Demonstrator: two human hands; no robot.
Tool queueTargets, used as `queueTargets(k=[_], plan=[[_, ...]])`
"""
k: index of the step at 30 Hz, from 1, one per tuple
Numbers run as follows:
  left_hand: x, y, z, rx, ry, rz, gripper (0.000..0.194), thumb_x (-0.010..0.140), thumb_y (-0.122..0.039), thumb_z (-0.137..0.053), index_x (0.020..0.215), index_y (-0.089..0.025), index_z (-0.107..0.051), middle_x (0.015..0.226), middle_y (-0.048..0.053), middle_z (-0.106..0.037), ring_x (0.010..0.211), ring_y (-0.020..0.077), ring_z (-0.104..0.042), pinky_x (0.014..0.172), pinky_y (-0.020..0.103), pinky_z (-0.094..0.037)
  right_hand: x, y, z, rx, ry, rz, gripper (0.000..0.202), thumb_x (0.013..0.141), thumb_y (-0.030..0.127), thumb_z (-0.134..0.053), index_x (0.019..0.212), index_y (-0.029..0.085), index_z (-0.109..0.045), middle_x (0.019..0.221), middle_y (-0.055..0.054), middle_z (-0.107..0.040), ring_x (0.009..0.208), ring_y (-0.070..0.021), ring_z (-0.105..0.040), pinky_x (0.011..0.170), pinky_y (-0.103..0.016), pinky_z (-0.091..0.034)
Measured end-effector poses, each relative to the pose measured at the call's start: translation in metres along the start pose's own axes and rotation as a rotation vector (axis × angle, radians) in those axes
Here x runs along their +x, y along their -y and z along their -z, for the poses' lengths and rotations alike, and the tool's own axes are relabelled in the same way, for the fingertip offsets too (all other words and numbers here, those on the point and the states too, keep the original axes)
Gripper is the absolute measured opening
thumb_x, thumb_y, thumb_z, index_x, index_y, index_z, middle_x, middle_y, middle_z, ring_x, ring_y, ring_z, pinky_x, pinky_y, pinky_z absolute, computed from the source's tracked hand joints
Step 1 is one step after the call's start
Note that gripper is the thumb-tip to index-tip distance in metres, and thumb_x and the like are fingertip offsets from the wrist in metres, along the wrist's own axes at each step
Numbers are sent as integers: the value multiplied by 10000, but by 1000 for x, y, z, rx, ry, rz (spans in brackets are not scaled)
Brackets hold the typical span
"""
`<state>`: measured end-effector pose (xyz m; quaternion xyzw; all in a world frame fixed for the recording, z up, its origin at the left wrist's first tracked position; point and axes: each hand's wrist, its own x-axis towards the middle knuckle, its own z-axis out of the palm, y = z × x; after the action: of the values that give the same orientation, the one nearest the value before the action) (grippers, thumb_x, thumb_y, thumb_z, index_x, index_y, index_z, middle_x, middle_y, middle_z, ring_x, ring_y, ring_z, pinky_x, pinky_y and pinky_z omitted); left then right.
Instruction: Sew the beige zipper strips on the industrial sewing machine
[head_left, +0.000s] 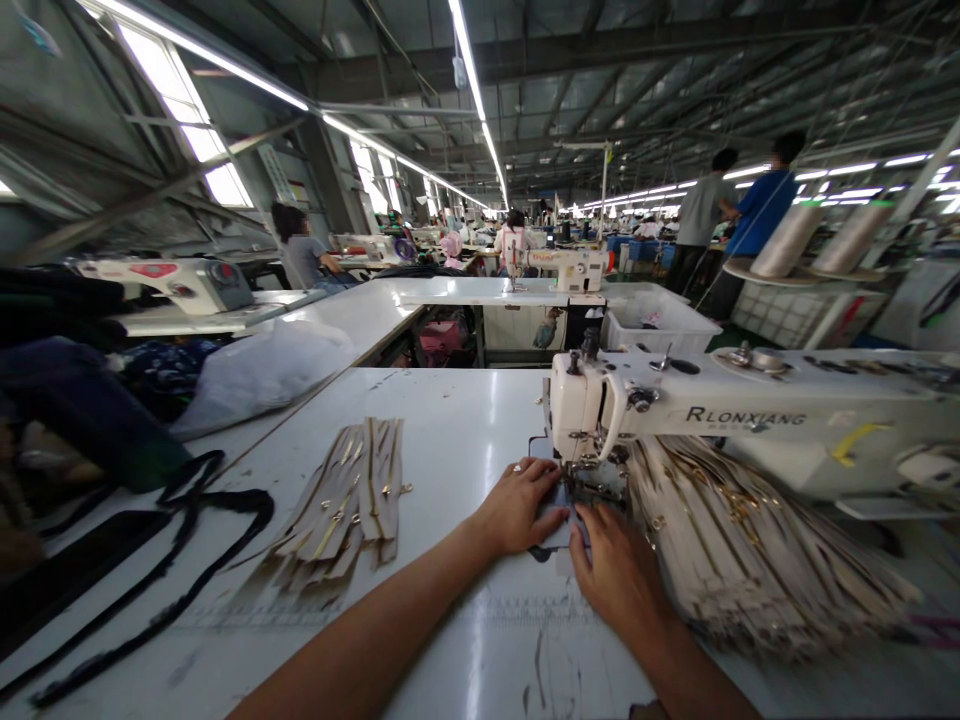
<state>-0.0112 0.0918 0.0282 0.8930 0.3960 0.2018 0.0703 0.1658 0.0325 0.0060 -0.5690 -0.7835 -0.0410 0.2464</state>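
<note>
A white sewing machine point(592, 400) stands on the right of the white table. At its presser foot lies a small greyish fabric piece point(576, 530), mostly covered by my fingers. My left hand point(521, 505) holds it down from the left, its fingertips close to the needle area and a ring on one finger. From the right, my right hand point(619, 560) grips the same piece with thumb and fingers. A bundle of beige zipper strips point(349, 500) with gold teeth and pulls lies left of my hands. Under the machine arm is a larger heap of zipper strips point(750, 530).
Black straps point(217, 530) and a white plastic bag point(262, 370) lie at the left. A white bin point(660, 320) stands behind the machine, with thread cones point(787, 240) at the right. Further machines and several people are beyond.
</note>
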Motion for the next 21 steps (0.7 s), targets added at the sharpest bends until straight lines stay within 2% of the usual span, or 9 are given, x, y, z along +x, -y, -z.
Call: queueTargets(k=[6,16,21], plan=[[-1,0,-1,10,6,22,533,868,-427,-538,1338,-191,-457,1343,107,-490,1238,297,-417,1040,475,-333,-4,-2,-2,86,-6,30,241,926,199,-412,1049,183,-618,877,-55,-653,822,-190,-629,721,-299,-454],[-3,0,-2,-21,10,44,563,863,-439,-547,1354,-182,-444,1394,99,-477,1286,293,-389,1072,483,-292,-7,-2,-3,118,-53,107,249,931,195,-383,902,197,-630,757,-35,-637,717,-173,-632,664,-289,-461],[-5,0,-2,-11,28,48,605,855,-461,-547,1375,-181,-415,1411,105,-462,1308,293,-378,1082,481,-277,-11,-8,-11,110,-124,169,251,933,213,-377,887,213,-624,771,-34,-667,682,-166,-651,632,-281,-476]])
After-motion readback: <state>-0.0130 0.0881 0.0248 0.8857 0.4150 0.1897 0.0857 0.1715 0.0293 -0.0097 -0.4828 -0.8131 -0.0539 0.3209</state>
